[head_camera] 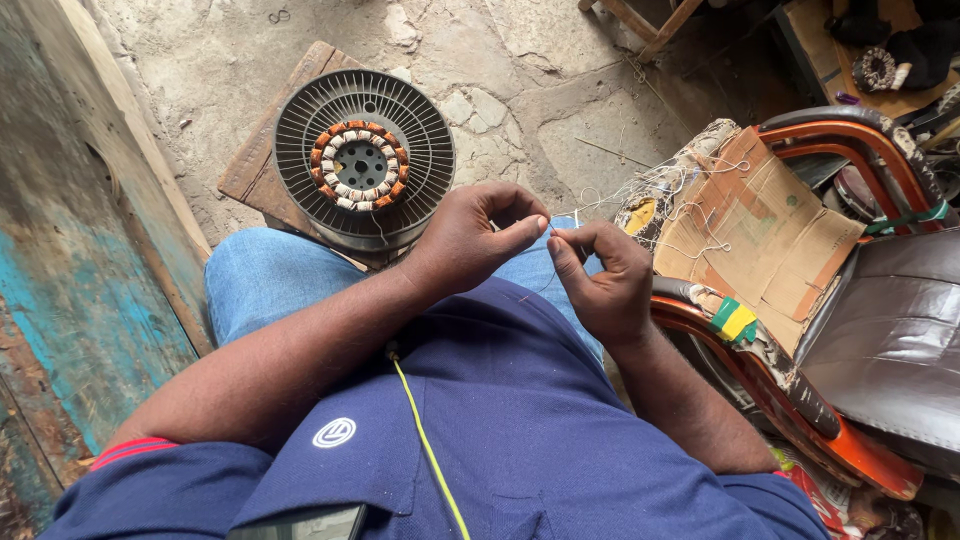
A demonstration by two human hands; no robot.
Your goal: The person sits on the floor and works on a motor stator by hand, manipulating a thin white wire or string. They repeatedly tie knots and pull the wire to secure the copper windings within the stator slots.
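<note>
**Both hands pinch a fine thread above the lap**

A thin pale thread [553, 232] is stretched between the two hands at the centre of the scene, just above the person's knees; it is so fine that its full run cannot be traced. The left hand [478, 238] is curled, thumb and forefinger closed together on the thread, the other fingers bent loosely into the palm. The right hand [600, 280] meets it fingertip to fingertip, thumb and forefinger likewise pinched on the thread, the rest of the fingers folded under.

Beneath the hands lie blue jeans [265, 275] and, nearer, a dark blue shirt [520, 420] with a yellow cord [428, 450] running down its front.

Farther off, just beyond the left hand, a round dark motor housing [300, 140] with radial fins rests on a wooden board [250, 165]; copper-coloured windings [358, 166] ring its middle. The board sits on cracked concrete floor [520, 80].

To the right stands a worn chair with an orange frame [780, 395], a torn piece of cardboard [770, 235] on it, with loose tangled thread scraps [665, 190] over its far-left corner. A painted blue-and-grey wall [70, 280] fills the left side.
</note>
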